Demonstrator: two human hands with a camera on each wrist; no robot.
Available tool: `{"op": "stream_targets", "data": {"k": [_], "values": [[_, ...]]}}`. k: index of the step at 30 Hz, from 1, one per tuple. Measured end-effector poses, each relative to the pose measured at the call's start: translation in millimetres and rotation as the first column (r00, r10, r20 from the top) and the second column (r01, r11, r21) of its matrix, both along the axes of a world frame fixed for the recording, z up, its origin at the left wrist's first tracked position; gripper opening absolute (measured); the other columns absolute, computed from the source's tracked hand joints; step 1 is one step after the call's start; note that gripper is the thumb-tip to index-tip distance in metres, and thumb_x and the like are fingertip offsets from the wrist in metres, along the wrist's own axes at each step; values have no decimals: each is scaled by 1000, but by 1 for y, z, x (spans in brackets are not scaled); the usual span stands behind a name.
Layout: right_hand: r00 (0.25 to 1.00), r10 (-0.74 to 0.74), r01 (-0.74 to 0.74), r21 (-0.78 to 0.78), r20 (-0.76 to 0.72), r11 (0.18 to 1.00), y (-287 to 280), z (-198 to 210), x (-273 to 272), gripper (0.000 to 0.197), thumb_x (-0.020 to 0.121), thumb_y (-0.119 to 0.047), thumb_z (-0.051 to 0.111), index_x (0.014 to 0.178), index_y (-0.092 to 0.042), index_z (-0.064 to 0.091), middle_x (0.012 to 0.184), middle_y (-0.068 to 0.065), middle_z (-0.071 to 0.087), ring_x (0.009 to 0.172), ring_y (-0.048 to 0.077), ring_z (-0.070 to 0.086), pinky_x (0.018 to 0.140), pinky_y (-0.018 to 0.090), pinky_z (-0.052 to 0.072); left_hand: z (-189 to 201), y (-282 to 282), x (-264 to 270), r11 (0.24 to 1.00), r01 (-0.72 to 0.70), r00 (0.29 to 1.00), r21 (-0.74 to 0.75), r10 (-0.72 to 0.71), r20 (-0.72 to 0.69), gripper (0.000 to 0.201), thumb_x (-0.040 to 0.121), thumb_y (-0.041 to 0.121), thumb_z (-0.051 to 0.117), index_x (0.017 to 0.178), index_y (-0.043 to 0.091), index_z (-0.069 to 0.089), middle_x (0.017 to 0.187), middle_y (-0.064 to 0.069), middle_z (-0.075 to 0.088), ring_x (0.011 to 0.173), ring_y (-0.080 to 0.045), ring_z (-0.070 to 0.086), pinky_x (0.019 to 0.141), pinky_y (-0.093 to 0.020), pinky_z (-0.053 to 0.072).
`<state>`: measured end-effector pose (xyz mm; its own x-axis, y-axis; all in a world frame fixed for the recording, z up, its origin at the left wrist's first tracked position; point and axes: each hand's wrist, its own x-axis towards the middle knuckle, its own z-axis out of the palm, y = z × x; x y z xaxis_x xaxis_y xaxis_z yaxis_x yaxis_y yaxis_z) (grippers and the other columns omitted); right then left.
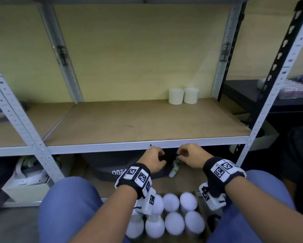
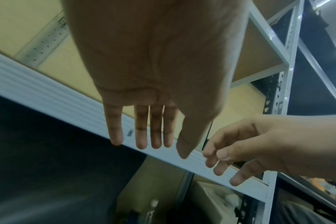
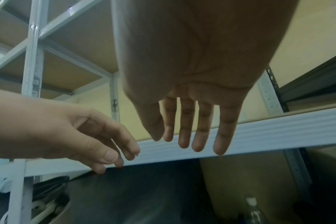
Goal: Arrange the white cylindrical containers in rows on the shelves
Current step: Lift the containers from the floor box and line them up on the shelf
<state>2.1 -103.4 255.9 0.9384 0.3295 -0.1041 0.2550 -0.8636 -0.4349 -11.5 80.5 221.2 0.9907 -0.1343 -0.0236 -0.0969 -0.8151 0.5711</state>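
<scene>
Two white cylindrical containers (image 1: 176, 96) (image 1: 191, 95) stand side by side at the back right of the middle shelf (image 1: 147, 123). Several more white containers (image 1: 174, 223) fill a cardboard box (image 1: 199, 199) on the floor between my knees. My left hand (image 1: 156, 159) and right hand (image 1: 187, 155) hover close together just below the shelf's white front rail (image 1: 112, 148), above the box. Both hold nothing. In the wrist views my left fingers (image 2: 155, 133) and right fingers (image 3: 184, 130) hang straight and relaxed in front of the rail.
Grey perforated uprights (image 1: 21, 120) (image 1: 273, 95) frame the shelf. Below it lie a dark bag (image 1: 115, 165), a small white bottle (image 1: 173, 170) and a white box of items (image 1: 28, 179) at the left. A black rack (image 1: 252, 95) stands to the right.
</scene>
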Motion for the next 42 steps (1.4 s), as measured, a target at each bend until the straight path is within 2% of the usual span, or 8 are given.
{"op": "stream_targets", "data": {"k": [8,13,20,24,28,32,36,42], "values": [[984,48,-54,-31,-174,998,30,-66,10,29,89,-20,60,116,-11,63,112,7,66,93,18,59,80,21,43,-58,37,3,986,-149,971,71,159,-180,38,81,22,68,117,12,61,122,-8,60,112,-23,59,94,-29,46],[953,116,-142,-74,-280,987,51,-120,24,35,88,-19,60,121,-7,57,121,10,60,111,25,57,89,28,45,-103,60,0,976,-186,920,116,215,-329,42,79,14,66,121,13,59,129,-11,56,116,-25,56,98,-29,46],[912,181,-255,-162,-369,953,78,-196,31,40,85,-30,62,118,-8,56,118,12,57,109,30,57,88,35,48,-159,76,0,967,-136,852,217,226,-472,52,83,24,63,133,16,48,137,-9,49,127,-31,47,102,-35,42],[885,207,-328,-244,-417,912,83,-226,31,55,84,-38,62,132,-15,46,135,9,47,121,30,48,101,36,40,-176,74,-2,943,-66,808,327,243,-537,59,86,30,61,139,22,36,144,-7,32,134,-36,31,105,-47,32],[861,210,-371,-288,-463,883,86,-247,29,78,81,-41,66,146,-21,28,147,5,31,134,28,35,111,36,27,-200,70,-3,924,-34,792,382,258,-553,82,70,40,72,139,26,30,145,-4,26,134,-37,27,104,-53,33],[843,170,-365,-311,-510,877,92,-263,26,96,70,-49,74,146,-26,19,149,3,23,131,34,35,106,44,38,-214,67,-2,931,-6,750,366,246,-613,100,61,39,81,142,26,24,147,-8,20,133,-39,29,103,-53,40],[852,164,-354,-316,-497,880,97,-276,24,111,64,-50,78,149,-29,10,150,3,20,132,33,34,101,46,43,-222,67,0,930,-36,741,365,270,-615,97,63,30,83,140,27,24,146,-6,20,133,-37,27,101,-51,42],[858,214,-410,-372,-467,833,107,-270,24,95,69,-40,75,145,-23,21,147,6,22,132,37,34,98,44,46,-215,68,2,935,-27,716,354,265,-646,92,65,24,82,139,27,27,145,-7,20,133,-38,26,100,-52,43]]}}
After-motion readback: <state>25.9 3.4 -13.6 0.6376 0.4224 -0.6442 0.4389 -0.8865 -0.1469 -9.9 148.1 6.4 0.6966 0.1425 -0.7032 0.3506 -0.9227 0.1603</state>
